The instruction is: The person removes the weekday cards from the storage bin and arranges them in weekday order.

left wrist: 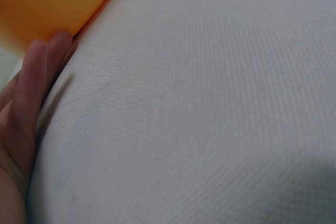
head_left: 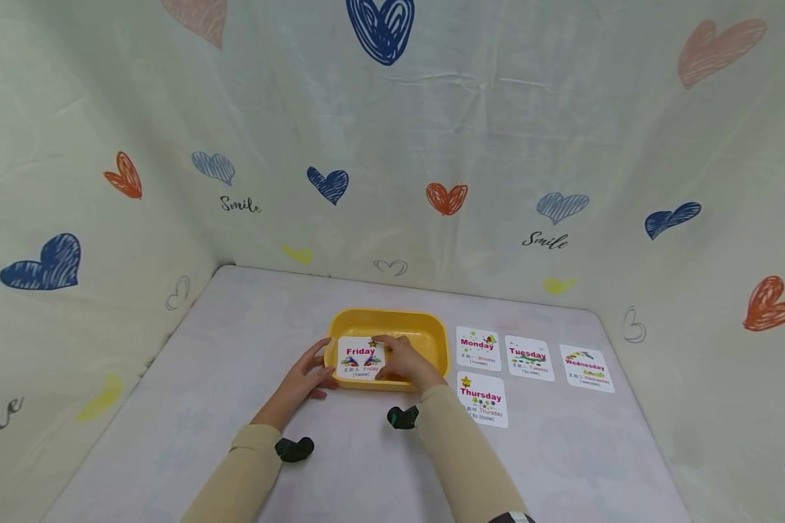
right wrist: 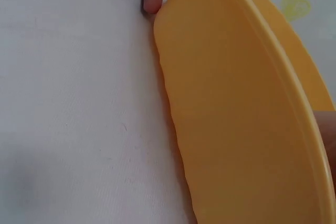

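A shallow yellow plastic tray (head_left: 425, 349) sits on the table. In its left part a square white card printed Friday (head_left: 361, 357) shows face up. My right hand (head_left: 405, 361) reaches into the tray and pinches the card's right side, thumb at the near corner and a fingertip at the far one. My left hand (head_left: 304, 374) holds the tray's left end, its fingers around the rim and near corner. From below, the left wrist view shows fingertips (left wrist: 34, 59) against the tray's wall. In the right wrist view the tray wall (right wrist: 226, 98) hides most of my right hand.
Right of the tray lie the Monday card (head_left: 478, 349), the Tuesday card (head_left: 529, 358) and the Wednesday card (head_left: 586, 368) in a row. Under Monday lies the Thursday card (head_left: 482, 399), partly behind my right sleeve. A heart-printed cloth (head_left: 392, 145) hangs behind the table.
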`<state>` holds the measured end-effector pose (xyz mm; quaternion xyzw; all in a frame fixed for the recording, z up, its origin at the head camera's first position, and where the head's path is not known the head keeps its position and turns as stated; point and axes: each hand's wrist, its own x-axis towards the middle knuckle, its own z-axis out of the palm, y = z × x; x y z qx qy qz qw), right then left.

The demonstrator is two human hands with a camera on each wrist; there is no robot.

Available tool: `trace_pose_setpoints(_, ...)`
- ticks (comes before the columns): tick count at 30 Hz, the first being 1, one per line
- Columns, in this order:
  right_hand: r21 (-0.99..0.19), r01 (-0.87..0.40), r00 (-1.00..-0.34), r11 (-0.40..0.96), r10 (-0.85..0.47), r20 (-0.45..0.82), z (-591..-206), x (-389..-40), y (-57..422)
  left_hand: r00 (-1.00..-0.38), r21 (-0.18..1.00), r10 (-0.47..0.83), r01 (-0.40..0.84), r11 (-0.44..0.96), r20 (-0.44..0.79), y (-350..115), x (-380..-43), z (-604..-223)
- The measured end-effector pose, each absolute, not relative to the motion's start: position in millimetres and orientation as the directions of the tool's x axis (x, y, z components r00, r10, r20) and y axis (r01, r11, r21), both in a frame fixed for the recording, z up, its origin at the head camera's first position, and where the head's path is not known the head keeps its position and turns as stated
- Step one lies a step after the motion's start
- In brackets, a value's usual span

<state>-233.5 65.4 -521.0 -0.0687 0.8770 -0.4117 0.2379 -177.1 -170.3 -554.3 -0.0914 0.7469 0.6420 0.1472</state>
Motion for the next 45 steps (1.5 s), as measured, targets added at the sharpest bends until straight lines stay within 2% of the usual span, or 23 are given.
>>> trace_pose_setpoints(7,-0.765,0.13,-0.866,0.63,-0.304,-0.397,-522.1,-238.0,67.5,-0.949,0.943,0.072,-0.291,0.16,-0.306,-170.3,-177.6,-555.1)
trace_pose_setpoints(29,-0.713,0.273,-0.844,0.645,-0.195,-0.499,-513.9,-241.0,60.4,-0.947,0.941,0.07,-0.301,0.151,-0.314,-170.5,-177.5,-555.0)
trace_pose_setpoints(45,-0.718,0.249,-0.852,0.65,-0.205,-0.482,-513.1,-239.4,62.5,-0.95,0.942,0.067,-0.292,0.164,-0.306,-169.2,-175.3,-549.4)
